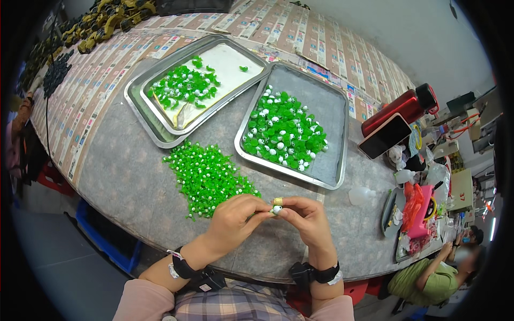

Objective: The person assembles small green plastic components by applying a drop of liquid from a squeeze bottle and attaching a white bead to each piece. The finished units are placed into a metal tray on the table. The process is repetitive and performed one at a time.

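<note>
Both hands closed on one piece; work judged part-done

Left hand (234, 218) pinches a small green-and-white piece (276, 209) between thumb and forefinger. Right hand (310, 222), its thumb and forefinger nearly together, grips the same piece from the other side. A yellow-gold band (278, 201) wraps the right forefinger near its tip. The piece is held above the grey cloth-like table covering (123, 176); fingers hide part of it, so whether it is complete cannot be told.

Just beyond the left hand, a loose heap of small bright-green pieces dotted with white (211, 179) lies directly on the covering. It is judged to be stock awaiting handling, and it is substantial.

Farther out, a rectangular grey metal tray (329, 109) holds a dense pile of green pieces with dark-spotted white balls (281, 134). To its left, a smaller pale-floored metal tray (230, 61), set inside a larger metal tray (140, 116), carries a thinner spread of similar pieces. Which tray receives finished work cannot be established.
</note>
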Available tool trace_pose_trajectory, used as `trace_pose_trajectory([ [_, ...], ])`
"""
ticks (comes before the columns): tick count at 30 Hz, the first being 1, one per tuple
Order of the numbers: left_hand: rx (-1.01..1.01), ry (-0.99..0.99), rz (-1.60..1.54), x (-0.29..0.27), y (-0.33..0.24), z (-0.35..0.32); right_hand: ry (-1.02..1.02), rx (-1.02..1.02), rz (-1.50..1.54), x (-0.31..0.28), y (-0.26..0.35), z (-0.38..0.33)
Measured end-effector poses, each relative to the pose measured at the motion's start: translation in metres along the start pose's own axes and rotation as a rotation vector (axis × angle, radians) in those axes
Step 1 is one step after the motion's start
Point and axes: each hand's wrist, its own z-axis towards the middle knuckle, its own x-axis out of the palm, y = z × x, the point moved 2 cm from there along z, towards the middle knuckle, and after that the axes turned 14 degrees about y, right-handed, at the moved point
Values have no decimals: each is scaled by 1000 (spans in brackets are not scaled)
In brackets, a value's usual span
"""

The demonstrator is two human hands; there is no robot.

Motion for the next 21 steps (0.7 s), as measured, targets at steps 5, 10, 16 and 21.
trace_pose_trajectory([
  [5, -298, -12, -396, -12, 4, 7, -50, -101, 117, 1, 3, 7],
  [10, -124, -446, -470, -85, 39, 48, -65, -7, -591, -6, -6, 11],
  [16, -105, -334, -463, -85, 25, 42, 33, -108, -1142, 13, -13, 22],
  [21, -251, 88, -170, -32, 7, 15, 54, -147, -1109, 9, -5, 16],
])
